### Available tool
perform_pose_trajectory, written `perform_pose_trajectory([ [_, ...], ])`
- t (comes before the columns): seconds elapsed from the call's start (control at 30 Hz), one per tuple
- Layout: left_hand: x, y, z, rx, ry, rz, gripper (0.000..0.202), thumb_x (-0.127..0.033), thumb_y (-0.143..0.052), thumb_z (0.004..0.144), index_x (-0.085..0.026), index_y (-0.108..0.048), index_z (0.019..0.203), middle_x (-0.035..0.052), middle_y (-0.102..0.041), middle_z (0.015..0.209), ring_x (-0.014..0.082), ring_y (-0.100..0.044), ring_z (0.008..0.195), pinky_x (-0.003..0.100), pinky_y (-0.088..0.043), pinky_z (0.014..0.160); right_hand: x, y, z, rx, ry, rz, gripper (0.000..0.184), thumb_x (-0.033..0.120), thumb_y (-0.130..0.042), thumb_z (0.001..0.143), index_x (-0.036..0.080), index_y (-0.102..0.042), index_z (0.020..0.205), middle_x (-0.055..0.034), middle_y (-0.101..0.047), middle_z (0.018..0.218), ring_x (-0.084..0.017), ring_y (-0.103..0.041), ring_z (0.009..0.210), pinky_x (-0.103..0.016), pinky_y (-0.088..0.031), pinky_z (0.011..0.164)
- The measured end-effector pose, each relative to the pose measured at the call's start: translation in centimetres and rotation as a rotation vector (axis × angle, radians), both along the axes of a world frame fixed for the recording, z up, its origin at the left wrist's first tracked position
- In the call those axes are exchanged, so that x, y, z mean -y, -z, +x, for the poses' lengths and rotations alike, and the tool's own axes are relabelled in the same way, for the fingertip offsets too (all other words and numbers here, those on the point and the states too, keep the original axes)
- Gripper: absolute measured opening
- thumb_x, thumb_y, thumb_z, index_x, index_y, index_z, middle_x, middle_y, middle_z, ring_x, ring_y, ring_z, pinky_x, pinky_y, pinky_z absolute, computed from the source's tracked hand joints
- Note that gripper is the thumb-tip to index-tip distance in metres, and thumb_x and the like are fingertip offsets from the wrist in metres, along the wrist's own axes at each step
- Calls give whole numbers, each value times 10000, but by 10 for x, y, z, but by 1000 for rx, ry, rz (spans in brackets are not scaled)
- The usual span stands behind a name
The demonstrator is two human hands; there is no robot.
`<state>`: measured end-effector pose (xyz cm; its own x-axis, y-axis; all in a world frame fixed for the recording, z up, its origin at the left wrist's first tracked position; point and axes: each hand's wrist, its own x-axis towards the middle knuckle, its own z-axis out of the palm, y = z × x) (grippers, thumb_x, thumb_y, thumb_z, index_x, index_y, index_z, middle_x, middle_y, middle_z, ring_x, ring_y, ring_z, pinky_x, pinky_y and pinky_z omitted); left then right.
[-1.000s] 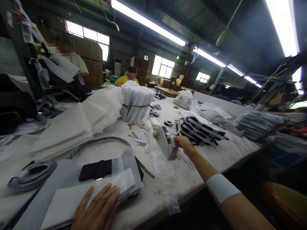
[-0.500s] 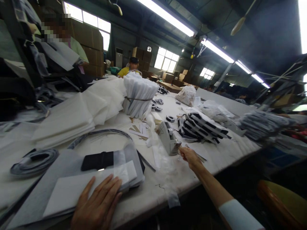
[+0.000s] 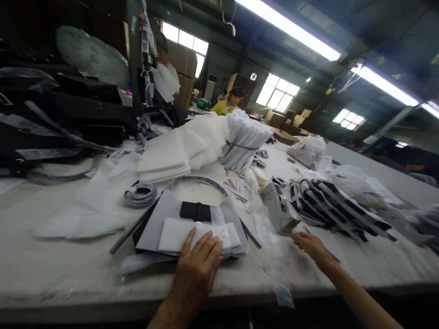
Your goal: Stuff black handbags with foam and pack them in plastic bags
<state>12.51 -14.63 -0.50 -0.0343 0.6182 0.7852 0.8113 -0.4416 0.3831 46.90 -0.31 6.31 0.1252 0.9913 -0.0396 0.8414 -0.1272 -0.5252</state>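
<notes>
My left hand (image 3: 199, 267) lies flat, fingers stretched out, on a folded white foam sheet (image 3: 171, 235). The sheet rests on a bag wrapped in grey paper (image 3: 154, 217), with a black strap tab (image 3: 195, 211) showing and a wrapped handle (image 3: 200, 179) arching behind it. Clear film or tape covers part of the tab and sheet. To the right, my right hand (image 3: 310, 246) is pinched closed at the cutter end of a grey tape dispenser (image 3: 277, 212). Between its fingertips appears to be the end of clear tape, mostly hidden.
A coiled wrapped strap (image 3: 140, 194) lies left of the bag. Behind stand stacked foam sheets (image 3: 168, 157) and a tied bundle of white foam (image 3: 243, 141). Black-and-white striped pieces (image 3: 336, 205) lie right of the dispenser. Black bags (image 3: 78, 109) are piled at left; two people are beyond.
My view has turned left, so the table's things sit further right in the picture. My left hand stays flat on the foam sheet, and my right hand is still at the dispenser.
</notes>
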Motion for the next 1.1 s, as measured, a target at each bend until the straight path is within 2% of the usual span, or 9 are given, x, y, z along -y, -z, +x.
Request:
perform_pose_trajectory([
  [0.07, 0, 2, 0, -10, 3, 3, 201, -227, -541, 933, -222, -674, 1084, 37, -732, 1051, 202, -639, 1118, 480, -248, 1183, 5, -20, -18, -71, -116, -29, 297, 472, -590, 686, 206, -629, 559, -44, -621, 603, -192, -553, 598, -307, -432, 596],
  [0.17, 1, 1, -1, -25, -7, -9, 207, -220, -540, 933, -218, -672, 1092, 42, -731, 1053, 209, -636, 1125, 490, -264, 1176, 9, -68, -70, -192, -486, -216, 224, 412, -648, 731, 196, -682, 682, -6, -630, 640, -165, -538, 614, -279, -420, 613],
  [0.27, 1, -1, -1, -34, -20, -35, 199, -218, -552, 929, -226, -675, 1085, 37, -731, 1052, 220, -621, 1152, 496, -285, 1165, 12, -106, -142, -69, -901, -389, 107, 285, -673, 733, 190, -719, 716, 12, -672, 688, -146, -571, 648, -244, -425, 637],
  [0.33, 2, -2, -1, -34, -27, -43, 203, -220, -560, 926, -234, -673, 1095, 31, -729, 1056, 223, -613, 1166, 488, -300, 1157, 12, -114, -186, 52, -1088, -459, 86, 258, -675, 736, 204, -741, 750, 40, -669, 651, -122, -570, 586, -218, -393, 565],
  [0.47, 1, 0, -1, -17, -31, -24, 224, -201, -564, 920, -221, -664, 1119, 35, -733, 1062, 218, -620, 1157, 467, -306, 1155, 7, -103, -244, 315, -1317, -435, 102, 155, -764, 607, 240, -707, 597, 95, -596, 517, -93, -503, 485, -226, -336, 544],
  [0.7, 1, -5, -1, 8, -31, -33, 180, -183, -553, 924, -195, -662, 1067, 21, -737, 1075, 181, -623, 1145, 404, -254, 1183, -10, -76, -293, 674, -1536, -334, 331, 99, -871, 458, 237, -578, 390, 123, -404, 360, -72, -352, 421, -270, -313, 669],
  [0.87, 3, -7, 0, 13, -35, -48, 156, -157, -551, 920, -201, -667, 1015, 20, -740, 1068, 173, -634, 1127, 409, -255, 1181, -16, -57, -307, 728, -1611, -337, 403, 142, -901, 408, 225, -512, 345, 107, -382, 349, -90, -383, 456, -270, -301, 657],
  [1.0, 2, -5, 0, 7, -32, -62, 150, -155, -566, 912, -198, -670, 1012, 32, -740, 1062, 195, -636, 1129, 438, -278, 1170, -27, -45, -306, 771, -1764, -57, 495, 304, -918, 497, 193, -451, 374, 73, -409, 414, -123, -456, 548, -298, -292, 710],
  [1.1, 0, -3, 0, 3, -40, -62, 139, -168, -562, 915, -197, -670, 998, 27, -745, 1031, 201, -646, 1108, 442, -273, 1171, -50, -38, -297, 749, -1835, 90, 394, 453, -863, 619, 200, -570, 546, 28, -570, 593, -156, -523, 669, -307, -299, 743],
])
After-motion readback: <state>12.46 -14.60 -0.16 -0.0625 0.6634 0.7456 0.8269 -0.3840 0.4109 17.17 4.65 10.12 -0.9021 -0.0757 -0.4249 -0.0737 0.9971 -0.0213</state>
